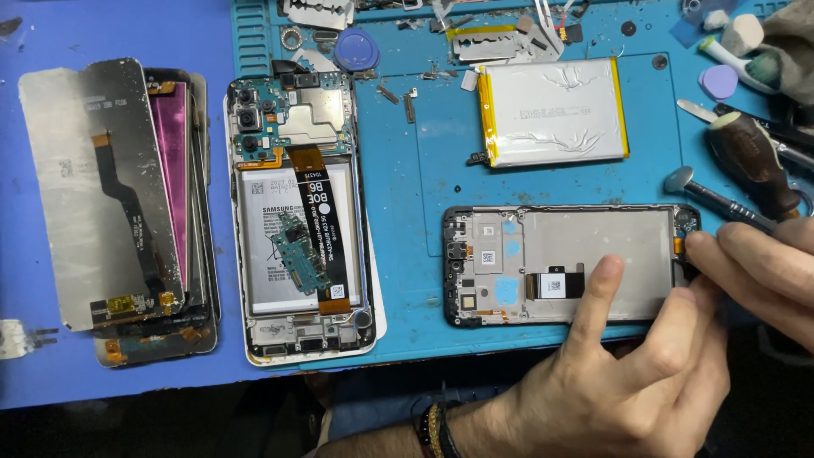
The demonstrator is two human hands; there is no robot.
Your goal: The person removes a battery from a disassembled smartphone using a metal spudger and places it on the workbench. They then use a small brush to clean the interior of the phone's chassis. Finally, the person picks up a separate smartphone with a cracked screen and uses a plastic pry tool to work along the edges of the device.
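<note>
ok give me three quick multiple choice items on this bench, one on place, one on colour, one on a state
1. Where does the loose battery lie?
A. above the black phone frame
B. left of the stack of screens
C. under the left hand

2. What colour is the mat under the phones?
A. red
B. blue
C. white

3. How is the white phone on the left?
A. closed, back cover on
B. open, circuit board showing
C. held in the right hand

Answers: 1 A, the battery sits further up the mat than the frame. 2 B, the mat is blue. 3 B, its boards and ribbon cable are bare, and neither hand touches it.
</note>
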